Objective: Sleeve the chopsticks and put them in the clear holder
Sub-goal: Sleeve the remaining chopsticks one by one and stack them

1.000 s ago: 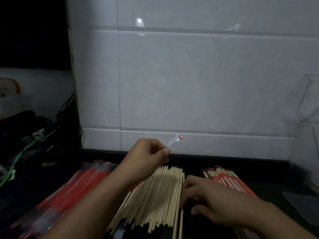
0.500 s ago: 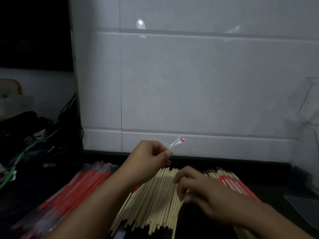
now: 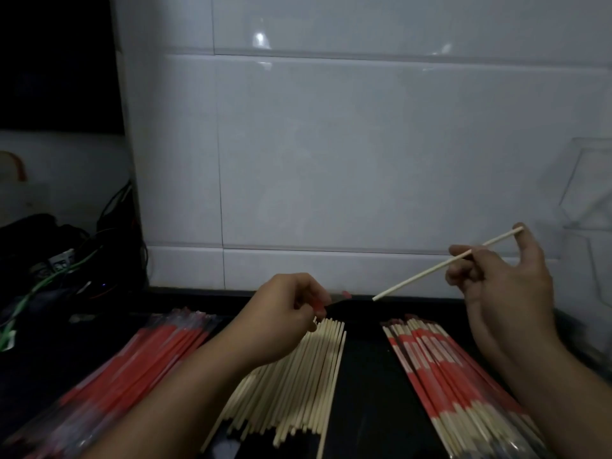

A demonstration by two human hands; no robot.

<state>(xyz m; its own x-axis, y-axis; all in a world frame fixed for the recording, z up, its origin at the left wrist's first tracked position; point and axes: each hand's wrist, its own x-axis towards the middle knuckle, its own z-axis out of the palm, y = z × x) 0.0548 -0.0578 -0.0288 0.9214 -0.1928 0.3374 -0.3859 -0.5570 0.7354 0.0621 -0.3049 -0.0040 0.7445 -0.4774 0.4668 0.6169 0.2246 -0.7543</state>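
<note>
Now the right hand (image 3: 503,279) has lifted one chopstick (image 3: 430,271) clear.

**Hidden, cropped, unclear**

Sleeve (image 3: 334,301) in left hand (image 3: 284,313): mostly lost against the dark counter (image 3: 364,376); only a faint red tip reads. Bare chopsticks (image 3: 298,385) partly under the left forearm. Empty-sleeve pile (image 3: 132,369) and sleeved pile (image 3: 457,385) cropped at bottom edge. Clear holder (image 3: 586,193) cut by right edge, outline faint. Cable clutter (image 3: 49,266) at left too dark to sort.
</note>
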